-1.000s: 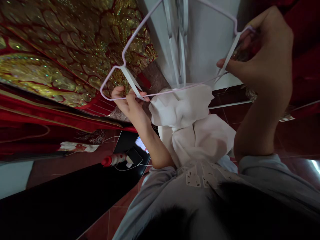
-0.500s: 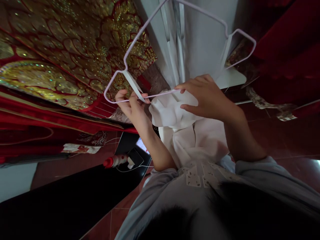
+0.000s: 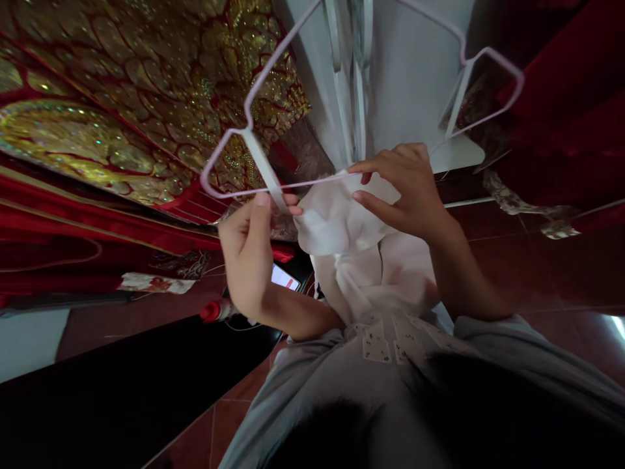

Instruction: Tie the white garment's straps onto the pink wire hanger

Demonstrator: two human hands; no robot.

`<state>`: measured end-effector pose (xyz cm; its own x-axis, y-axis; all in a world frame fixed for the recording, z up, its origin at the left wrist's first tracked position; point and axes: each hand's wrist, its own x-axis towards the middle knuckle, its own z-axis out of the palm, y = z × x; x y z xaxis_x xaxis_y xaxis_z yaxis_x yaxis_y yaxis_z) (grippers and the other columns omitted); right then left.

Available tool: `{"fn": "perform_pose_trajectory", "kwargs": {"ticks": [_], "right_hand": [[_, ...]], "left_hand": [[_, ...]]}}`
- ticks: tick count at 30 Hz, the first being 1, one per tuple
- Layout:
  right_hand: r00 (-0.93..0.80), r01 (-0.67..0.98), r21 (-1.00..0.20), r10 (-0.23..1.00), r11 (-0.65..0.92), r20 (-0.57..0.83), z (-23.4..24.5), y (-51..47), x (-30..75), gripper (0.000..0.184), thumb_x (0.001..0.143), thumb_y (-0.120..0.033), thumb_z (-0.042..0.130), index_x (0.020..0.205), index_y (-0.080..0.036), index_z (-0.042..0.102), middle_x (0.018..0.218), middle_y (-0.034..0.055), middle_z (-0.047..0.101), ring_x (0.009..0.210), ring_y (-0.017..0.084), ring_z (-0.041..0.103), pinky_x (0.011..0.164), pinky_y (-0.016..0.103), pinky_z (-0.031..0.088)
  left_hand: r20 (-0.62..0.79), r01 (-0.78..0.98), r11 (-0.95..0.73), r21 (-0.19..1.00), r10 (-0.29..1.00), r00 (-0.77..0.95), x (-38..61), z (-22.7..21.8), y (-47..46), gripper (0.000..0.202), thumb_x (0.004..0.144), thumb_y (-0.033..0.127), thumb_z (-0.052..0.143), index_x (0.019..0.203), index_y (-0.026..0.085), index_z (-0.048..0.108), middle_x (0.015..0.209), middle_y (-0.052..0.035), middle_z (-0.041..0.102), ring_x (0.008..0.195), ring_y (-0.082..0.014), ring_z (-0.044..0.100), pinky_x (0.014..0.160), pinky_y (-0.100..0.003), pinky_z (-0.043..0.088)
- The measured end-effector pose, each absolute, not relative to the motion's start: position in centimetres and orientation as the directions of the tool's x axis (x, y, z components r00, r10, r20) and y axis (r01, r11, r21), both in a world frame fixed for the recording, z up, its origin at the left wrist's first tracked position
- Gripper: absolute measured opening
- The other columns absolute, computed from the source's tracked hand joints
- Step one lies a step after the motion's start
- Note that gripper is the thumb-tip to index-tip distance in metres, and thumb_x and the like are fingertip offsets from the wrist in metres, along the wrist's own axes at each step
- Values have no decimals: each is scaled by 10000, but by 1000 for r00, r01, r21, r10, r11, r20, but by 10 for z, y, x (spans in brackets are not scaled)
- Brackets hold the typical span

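Note:
A pale pink clothes hanger is held in front of me, its top cut off by the frame. White straps run from its shoulder notches down to the bottom bar. My left hand is closed at the bar's left end, thumb against the bar and fingertips showing past the left strap. My right hand curls its fingers over the middle of the bar, with the thumb held apart below. Just under the bar, white fabric lies bunched over my lap; whether the straps belong to it cannot be made out.
Red and gold sequined garments fill the left, and dark red cloth the right. Ahead stands a grey-white panel with upright bars. At lower left is a black surface with a lit phone and a red-capped bottle.
My left hand has turned at the wrist and its thumb has moved onto the bar beside the strap. The hanger's right end has shifted right; my right hand stays on the bar.

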<state>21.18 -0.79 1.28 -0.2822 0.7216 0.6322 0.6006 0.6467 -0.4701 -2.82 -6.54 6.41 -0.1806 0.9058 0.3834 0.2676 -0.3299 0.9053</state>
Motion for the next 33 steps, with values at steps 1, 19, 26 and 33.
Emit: {"fn": "perform_pose_trajectory", "kwargs": {"ticks": [1,19,26,33], "right_hand": [[-287,601,-463,716,652,636,12,-8,212,328,1011,-538,635,1229,-310,724,972,34,732,933,248,624,966,460,435],[-270,648,-455,743,611,612,0,-7,212,353,1034,-510,568,1306,-326,700,1046,46,739,1024,283,639,1081,514,421],[-259,565,-521,737,640,624,7,-13,206,364,1018,-504,590,1331,-353,699,1191,67,762,1142,314,667,1121,582,444],[569,318,-695,456,645,684,-24,7,244,361,859,-511,812,1182,-377,718,1220,54,652,1192,310,630,1125,560,484]], "left_hand": [[398,246,-350,904,899,-181,-30,69,-68,424,1083,455,608,909,187,887,862,-85,821,776,-216,692,732,-345,480],[438,132,-511,850,544,-716,-38,30,-6,394,907,177,669,1292,168,587,1441,-138,625,1201,-180,646,853,-234,485],[365,-156,-484,861,802,-473,-2,24,-12,77,1007,314,623,1021,242,599,860,-46,743,772,-204,701,707,-309,517],[399,-185,-558,809,753,-523,10,27,-10,134,1043,177,516,926,232,551,714,-8,713,586,-162,567,623,-281,432]]}}
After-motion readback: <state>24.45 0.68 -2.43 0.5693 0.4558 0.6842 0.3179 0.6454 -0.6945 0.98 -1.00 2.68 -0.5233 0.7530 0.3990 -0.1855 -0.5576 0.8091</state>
